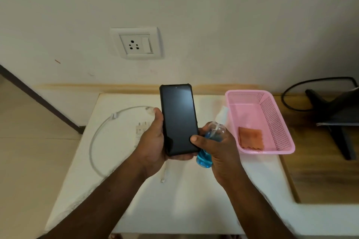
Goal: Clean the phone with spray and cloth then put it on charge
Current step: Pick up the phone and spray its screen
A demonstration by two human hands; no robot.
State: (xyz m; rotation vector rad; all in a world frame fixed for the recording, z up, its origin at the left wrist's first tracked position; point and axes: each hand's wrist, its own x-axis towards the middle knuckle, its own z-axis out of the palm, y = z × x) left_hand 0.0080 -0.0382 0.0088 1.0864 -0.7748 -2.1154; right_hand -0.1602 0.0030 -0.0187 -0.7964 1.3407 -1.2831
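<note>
Fingers of the left hand [153,137] curl round the phone's [179,118] left edge and under its lower end, holding it upright and tilted slightly back, screen toward the camera. Right hand [217,149] grips the spray bottle [210,141] in its palm; its thumb tip rests on the phone's lower right corner. Both are held above the table.

Phone: flat black slab, glossy dark screen, matte bumper case with thickened corners. Bottle: clear round plastic, blue liquid in the lower part, white nozzle pointing up and right, close to the basket's left wall.

Basket [279,118]: pink plastic, rectangular, perforated mesh walls, flared rim. It holds one folded orange cloth [251,137] with a napped surface, lying at the near end of the floor.

Table [136,209]: white, matte, slightly rough; left edge drops to a beige tiled floor. Open surface lies in front of the hands. A white cable [93,141] loops on the left half, its plug end near the left wrist; a white charger [140,127] lies inside the loop, partly behind the hand.

Wall socket [136,43]: white plate, straight above the phone. At right, a wooden top carries a black stand [334,122] and black cord.
</note>
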